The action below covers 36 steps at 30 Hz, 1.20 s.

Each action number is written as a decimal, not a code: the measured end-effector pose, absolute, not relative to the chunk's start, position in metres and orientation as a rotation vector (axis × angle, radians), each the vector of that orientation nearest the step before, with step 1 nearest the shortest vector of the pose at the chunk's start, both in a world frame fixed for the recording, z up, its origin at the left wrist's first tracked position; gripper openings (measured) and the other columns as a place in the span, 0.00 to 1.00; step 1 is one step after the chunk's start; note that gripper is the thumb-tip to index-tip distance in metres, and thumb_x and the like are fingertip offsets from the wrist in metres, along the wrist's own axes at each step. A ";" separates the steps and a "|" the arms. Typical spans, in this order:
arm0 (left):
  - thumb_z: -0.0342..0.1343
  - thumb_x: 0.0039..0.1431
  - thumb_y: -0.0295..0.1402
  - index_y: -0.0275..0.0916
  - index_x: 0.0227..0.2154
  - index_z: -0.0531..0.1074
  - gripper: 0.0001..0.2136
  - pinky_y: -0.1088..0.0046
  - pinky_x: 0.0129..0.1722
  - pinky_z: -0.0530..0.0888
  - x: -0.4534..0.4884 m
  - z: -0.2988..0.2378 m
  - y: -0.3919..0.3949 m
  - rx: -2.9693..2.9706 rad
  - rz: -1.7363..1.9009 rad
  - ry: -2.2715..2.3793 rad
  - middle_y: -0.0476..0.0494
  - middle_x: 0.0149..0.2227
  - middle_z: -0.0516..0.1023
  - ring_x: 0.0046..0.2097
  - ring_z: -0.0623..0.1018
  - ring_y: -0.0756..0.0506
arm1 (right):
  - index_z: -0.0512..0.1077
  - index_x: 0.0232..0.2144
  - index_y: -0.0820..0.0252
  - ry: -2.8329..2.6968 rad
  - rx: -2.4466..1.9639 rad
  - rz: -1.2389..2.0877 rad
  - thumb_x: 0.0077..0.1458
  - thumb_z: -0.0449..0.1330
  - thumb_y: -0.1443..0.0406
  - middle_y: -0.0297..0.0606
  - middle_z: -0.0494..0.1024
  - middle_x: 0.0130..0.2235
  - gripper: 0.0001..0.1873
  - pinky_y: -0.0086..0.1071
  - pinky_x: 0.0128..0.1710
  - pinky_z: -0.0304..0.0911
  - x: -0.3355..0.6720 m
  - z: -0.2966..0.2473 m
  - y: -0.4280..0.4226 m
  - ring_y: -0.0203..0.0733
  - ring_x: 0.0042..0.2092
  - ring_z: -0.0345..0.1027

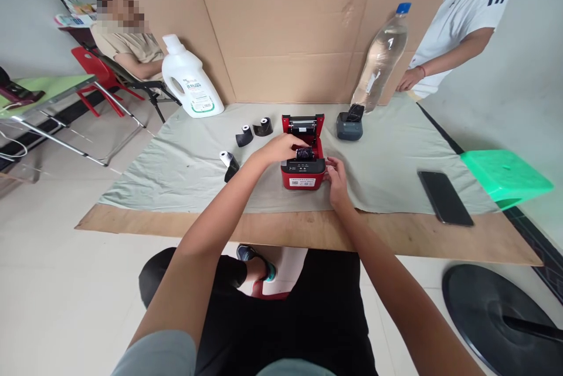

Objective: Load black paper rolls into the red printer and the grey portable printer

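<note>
A red and black label printer stands on the cloth in front of me with its lid raised. Inside it lies a dark roll, black on its outside. My left hand reaches into the printer from the left, fingers at the roll; whether they grip it is hidden. Against the printer's right side rests my right hand, its fingers apart and partly curled along the casing. Left of the printer are a roll with a white core and two more black-and-white rolls. A small dark grey device sits to the right.
A cardboard screen stands behind, with a white detergent jug and a clear bottle before it. A black phone lies at right. One person sits back left; another stands back right. A green stool is beside the table.
</note>
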<state>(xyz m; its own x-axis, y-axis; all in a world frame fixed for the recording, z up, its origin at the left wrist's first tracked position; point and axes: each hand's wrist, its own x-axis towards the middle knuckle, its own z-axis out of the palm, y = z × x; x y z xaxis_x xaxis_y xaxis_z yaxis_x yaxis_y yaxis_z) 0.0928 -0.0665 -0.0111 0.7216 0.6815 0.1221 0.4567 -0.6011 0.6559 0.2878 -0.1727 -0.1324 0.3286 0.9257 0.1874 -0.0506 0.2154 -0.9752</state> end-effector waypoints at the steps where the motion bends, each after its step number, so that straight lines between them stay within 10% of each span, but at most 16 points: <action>1: 0.57 0.57 0.29 0.43 0.36 0.84 0.10 0.65 0.47 0.75 0.097 -0.007 -0.064 2.415 0.391 0.916 0.45 0.41 0.87 0.44 0.83 0.41 | 0.69 0.54 0.52 -0.994 -1.140 0.865 0.62 0.57 0.52 0.43 0.75 0.53 0.21 0.38 0.43 0.71 0.288 -0.132 -0.173 0.46 0.50 0.72; 15: 0.60 0.42 0.22 0.42 0.23 0.80 0.08 0.60 0.40 0.72 0.118 0.004 -0.060 2.594 -0.070 1.198 0.39 0.32 0.85 0.39 0.83 0.33 | 0.67 0.56 0.52 -1.055 -1.188 0.832 0.64 0.55 0.49 0.43 0.73 0.54 0.23 0.38 0.42 0.70 0.289 -0.132 -0.174 0.44 0.48 0.71; 26: 0.70 0.52 0.40 0.42 0.42 0.83 0.14 0.63 0.46 0.78 0.040 -0.018 -0.102 1.747 1.259 1.046 0.44 0.43 0.85 0.44 0.81 0.42 | 0.68 0.55 0.52 -1.022 -1.190 0.849 0.64 0.56 0.50 0.42 0.74 0.53 0.22 0.37 0.40 0.71 0.290 -0.130 -0.173 0.43 0.45 0.72; 36: 0.70 0.48 0.53 0.41 0.41 0.72 0.26 0.65 0.50 0.79 0.008 -0.071 -0.106 1.226 1.724 1.225 0.41 0.43 0.84 0.47 0.83 0.42 | 0.69 0.53 0.52 -1.015 -1.183 0.824 0.64 0.56 0.51 0.40 0.75 0.50 0.20 0.36 0.37 0.69 0.291 -0.132 -0.170 0.41 0.39 0.71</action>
<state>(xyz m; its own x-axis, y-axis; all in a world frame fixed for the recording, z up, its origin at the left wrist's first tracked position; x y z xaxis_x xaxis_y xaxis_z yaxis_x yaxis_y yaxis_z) 0.0083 -0.1060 -0.0707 -0.3226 0.8967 0.3032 -0.0091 -0.3233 0.9463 0.2910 -0.1705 -0.1316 0.3453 0.9187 0.1919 0.0012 0.2040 -0.9790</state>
